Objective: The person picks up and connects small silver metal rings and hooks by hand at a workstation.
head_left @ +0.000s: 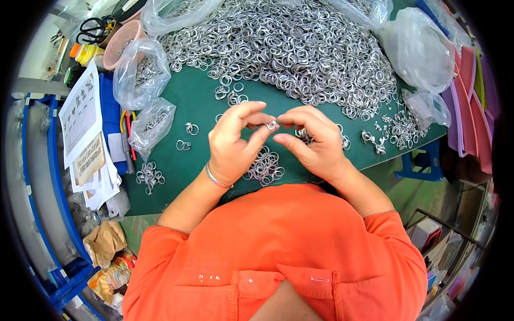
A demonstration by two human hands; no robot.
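Observation:
My left hand (233, 142) pinches a small silver ring (273, 125) between thumb and fingertips, above the green table (203, 85). Close to its right side, my right hand (321, 142) has thumb and forefinger apart, with a gap between them. Whether its other fingers touch anything is hidden. Below and between my wrists lies a small pile of rings (264, 166). More rings show partly behind my right hand. A huge heap of silver rings (289, 48) spreads over the far part of the table. Two single rings (183, 145) lie left of my left hand.
Clear plastic bags (142, 75) holding rings stand at the left, beside papers (83, 117) and a pink basket (123, 43). Small ring clusters lie at the left (150, 176) and right (407, 128). A blue stool (423, 163) stands beyond the table's right edge.

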